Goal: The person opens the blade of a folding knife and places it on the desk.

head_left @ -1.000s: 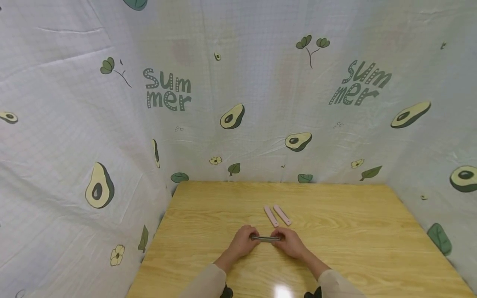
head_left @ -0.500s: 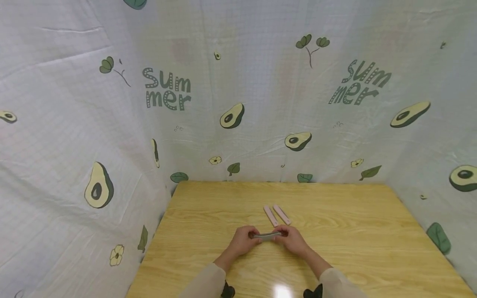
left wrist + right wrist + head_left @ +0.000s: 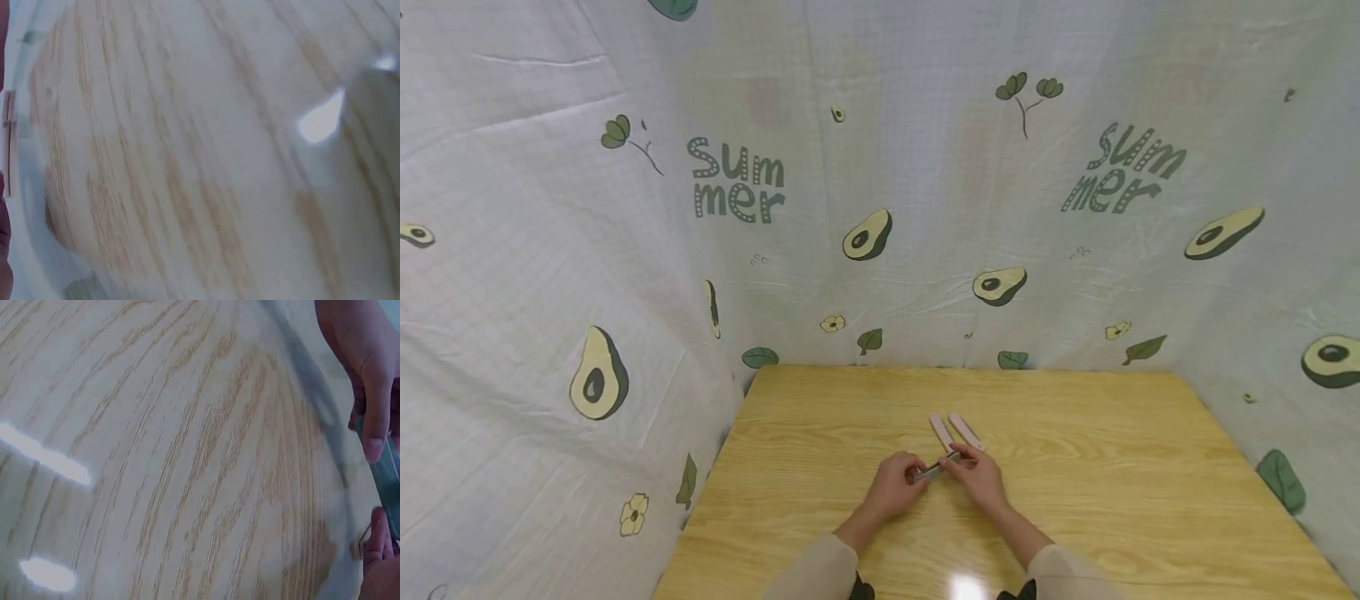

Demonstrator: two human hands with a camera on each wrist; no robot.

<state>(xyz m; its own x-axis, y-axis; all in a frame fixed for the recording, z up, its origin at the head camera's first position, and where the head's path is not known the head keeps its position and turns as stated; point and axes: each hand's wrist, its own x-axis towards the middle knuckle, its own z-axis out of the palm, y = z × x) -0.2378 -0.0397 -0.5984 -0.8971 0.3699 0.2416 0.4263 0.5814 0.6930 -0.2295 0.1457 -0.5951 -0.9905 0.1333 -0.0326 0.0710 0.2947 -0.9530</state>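
Both hands hold one short, slim grey-green bar (image 3: pixel 931 470) between them, slanting with its right end farther from me. My left hand (image 3: pixel 892 487) pinches the near left end; in the right wrist view its thumb lies along the bar (image 3: pixel 389 487). My right hand (image 3: pixel 979 478) holds the far right end between thumb and fingers. The bar's ends are covered by the fingers, and its exact kind cannot be told. Just beyond the right hand lie two pink flat strips (image 3: pixel 940 429), side by side on the table, their near ends partly hidden.
The wood-grain table (image 3: pixel 805 433) has a bright light reflection near its front. White cloth (image 3: pixel 910 167) printed with avocados and leaves stands behind and along both sides.
The bar has turned from level to slanting, its right end swinging away from me. My right hand has moved slightly forward and left, toward the pink strips. The strips stay put.
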